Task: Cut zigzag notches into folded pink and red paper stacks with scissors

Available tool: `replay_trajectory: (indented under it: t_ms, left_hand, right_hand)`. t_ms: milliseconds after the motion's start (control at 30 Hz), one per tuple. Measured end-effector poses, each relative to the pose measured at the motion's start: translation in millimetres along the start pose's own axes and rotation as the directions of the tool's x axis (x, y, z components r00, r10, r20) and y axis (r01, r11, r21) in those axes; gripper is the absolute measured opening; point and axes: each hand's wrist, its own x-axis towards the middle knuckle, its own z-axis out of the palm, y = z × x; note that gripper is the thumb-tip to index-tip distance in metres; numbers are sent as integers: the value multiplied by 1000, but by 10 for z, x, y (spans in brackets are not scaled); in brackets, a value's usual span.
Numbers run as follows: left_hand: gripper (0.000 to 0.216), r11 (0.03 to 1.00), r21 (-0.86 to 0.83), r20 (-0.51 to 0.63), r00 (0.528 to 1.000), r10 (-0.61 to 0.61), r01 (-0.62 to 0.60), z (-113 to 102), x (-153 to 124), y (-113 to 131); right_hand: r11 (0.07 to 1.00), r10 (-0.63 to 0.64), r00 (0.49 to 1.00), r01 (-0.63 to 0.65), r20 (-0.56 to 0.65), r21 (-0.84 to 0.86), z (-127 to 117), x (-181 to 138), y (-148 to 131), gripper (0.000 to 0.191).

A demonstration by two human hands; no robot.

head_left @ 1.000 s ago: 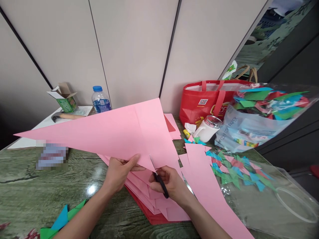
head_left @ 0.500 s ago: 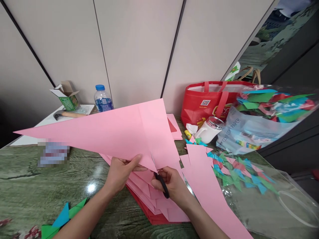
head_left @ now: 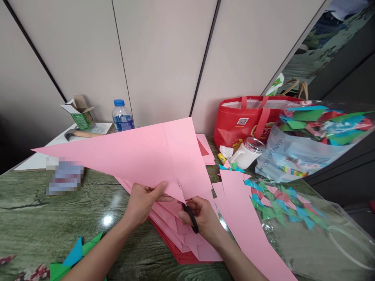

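Observation:
A large pink paper sheet, creased and pointed toward the left, is held up above the table. My left hand pinches its lower edge between thumb and fingers. Close by on the right, my right hand grips black-handled scissors, whose blades sit at the sheet's lower edge with one blade showing over the paper. Beneath both hands lies a stack of pink and red folded sheets. A long pink paper strip rests right of my right hand.
Behind stand a blue-capped bottle, a green box, a red bag and a white mug. Folded coloured paper pieces lie at right near a plastic bag. A wooden-handled tool rests at the back left.
The sheet's left tip has shifted right and slightly up. Both hands and the scissors keep nearly the same place; the whole view has shifted slightly.

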Motion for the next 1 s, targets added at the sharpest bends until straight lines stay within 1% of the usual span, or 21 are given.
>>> replay_trajectory:
  t_ms: [200, 500, 700, 800, 867, 933, 1000]
  left_hand:
    - [19, 1000, -1, -7, 1000, -18, 18, -1, 3, 0]
    - [22, 998, 40, 2, 999, -42, 42, -23, 7, 0]
    - [23, 998, 7, 17, 998, -68, 68, -7, -2, 29]
    - [25, 998, 7, 15, 998, -61, 61, -1, -1, 32]
    - [25, 998, 41, -2, 999, -49, 49, -7, 3, 26]
    - [24, 996, 80, -17, 999, -31, 32, -19, 10, 19]
    - [23, 996, 88, -31, 999, -12, 14, -32, 19, 18]
  right_hand:
    - [1000, 4, 1000, -4, 15, 2, -13, 11, 44, 27]
    - [1000, 13, 1000, -13, -14, -18, -11, -2, 40, 29]
    - [999, 26, 999, -26, -23, -18, -10, 0, 46, 34]
    - [999, 41, 999, -41, -15, -26, -1, 1, 25, 38]
    - [997, 68, 998, -68, -16, -25, 1, 3, 16, 42]
    - [996, 91, 995, -91, -34, -6, -4, 5, 14, 44]
    - [996, 87, 996, -86, -29, 35, -15, 6, 17, 46]
